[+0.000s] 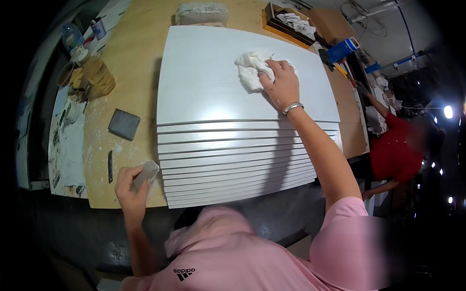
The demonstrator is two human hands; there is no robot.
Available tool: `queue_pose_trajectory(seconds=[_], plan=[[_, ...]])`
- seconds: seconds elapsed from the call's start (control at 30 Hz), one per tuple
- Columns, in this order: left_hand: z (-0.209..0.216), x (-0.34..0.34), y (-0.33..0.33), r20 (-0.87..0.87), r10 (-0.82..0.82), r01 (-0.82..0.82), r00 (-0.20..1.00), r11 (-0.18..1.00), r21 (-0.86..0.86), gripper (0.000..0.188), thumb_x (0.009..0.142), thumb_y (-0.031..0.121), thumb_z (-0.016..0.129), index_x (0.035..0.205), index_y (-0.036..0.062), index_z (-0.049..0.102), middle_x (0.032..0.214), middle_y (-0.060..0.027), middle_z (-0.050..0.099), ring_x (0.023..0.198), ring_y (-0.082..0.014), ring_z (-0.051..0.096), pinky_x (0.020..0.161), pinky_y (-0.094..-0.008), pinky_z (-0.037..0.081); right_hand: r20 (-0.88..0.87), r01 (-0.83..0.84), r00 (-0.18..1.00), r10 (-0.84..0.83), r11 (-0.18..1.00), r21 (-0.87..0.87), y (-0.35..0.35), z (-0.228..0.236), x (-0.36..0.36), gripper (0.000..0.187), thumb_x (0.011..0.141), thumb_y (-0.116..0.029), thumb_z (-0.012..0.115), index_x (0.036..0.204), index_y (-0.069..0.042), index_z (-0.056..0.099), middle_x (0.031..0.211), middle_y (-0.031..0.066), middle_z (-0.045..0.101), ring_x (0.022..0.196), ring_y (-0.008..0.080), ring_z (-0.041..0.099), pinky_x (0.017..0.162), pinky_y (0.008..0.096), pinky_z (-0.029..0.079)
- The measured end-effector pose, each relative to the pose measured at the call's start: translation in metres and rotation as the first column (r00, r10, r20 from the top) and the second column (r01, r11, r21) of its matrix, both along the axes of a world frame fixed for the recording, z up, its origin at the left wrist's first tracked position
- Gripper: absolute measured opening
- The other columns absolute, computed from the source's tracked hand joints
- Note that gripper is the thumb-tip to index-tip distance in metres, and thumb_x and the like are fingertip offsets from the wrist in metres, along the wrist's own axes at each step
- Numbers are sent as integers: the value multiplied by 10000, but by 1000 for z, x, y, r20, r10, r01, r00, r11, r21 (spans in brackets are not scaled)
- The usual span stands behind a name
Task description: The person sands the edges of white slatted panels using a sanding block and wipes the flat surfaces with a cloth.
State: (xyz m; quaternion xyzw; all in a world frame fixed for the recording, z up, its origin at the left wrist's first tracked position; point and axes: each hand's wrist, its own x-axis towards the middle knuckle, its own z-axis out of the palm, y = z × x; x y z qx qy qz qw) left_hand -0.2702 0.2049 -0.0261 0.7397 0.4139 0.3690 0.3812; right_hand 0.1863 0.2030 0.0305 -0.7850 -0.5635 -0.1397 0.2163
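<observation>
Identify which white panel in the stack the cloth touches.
The topmost panel: its broad face shows, while the panels below show only narrow strips.

A yellowish wooden table (133,53) bears a stack of white boards (208,87), their near edges stepped like stairs. Left of the stack lie a dark grey block (124,124) and, nearer the front edge, a thin dark strip (110,166). A pale block (202,14) sits just beyond the stack's far edge. White specks dot the wood on the left.
</observation>
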Motion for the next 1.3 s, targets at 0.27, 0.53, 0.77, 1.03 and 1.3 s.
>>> queue_pose_trajectory(seconds=[0.27,0.53,0.77,1.03,1.3], plan=[[-4,3,-8,4,35,-35,999,999,9,397,693,-126,699,1075,-26,653,959,-127,608,883,-270,603,808,-335,492,-25,-7,1000,7,1000,-16,-1,-3,0,399,865,-375,643,1168,-122,701,1120,129,644,1085,326,594,927,427,496],[1,11,-12,43,83,-85,996,995,44,371,696,-118,699,1053,-27,654,962,-151,615,880,-299,608,791,-360,497,1,-1,1000,1,999,-38,0,-3,6,421,874,-377,637,1206,-122,681,1144,121,639,1083,322,594,927,420,495],[-31,-39,-20,-130,116,-111,985,993,41,423,676,-106,734,1082,-14,661,988,-151,626,909,-302,613,811,-356,495,1,-24,1000,24,1000,-14,-1,-3,4,399,879,-353,638,1196,-115,682,1126,134,642,1076,332,592,928,425,492],[-67,-149,125,-120,640,-604,759,760,240,229,818,-6,701,1028,-1,610,939,-115,617,882,-240,598,831,-338,478,-12,-13,1000,13,1000,5,-8,-1,2,384,866,-327,653,1174,-100,691,1128,150,637,1070,344,595,926,435,490],[-100,-173,157,-153,578,-547,802,812,201,326,995,119,611,1286,-26,636,1269,-169,660,1128,-287,629,1004,-388,476,-67,-35,997,36,999,18,13,-8,-10,378,841,-381,636,1117,-128,687,1128,139,619,1133,325,555,940,479,432]])
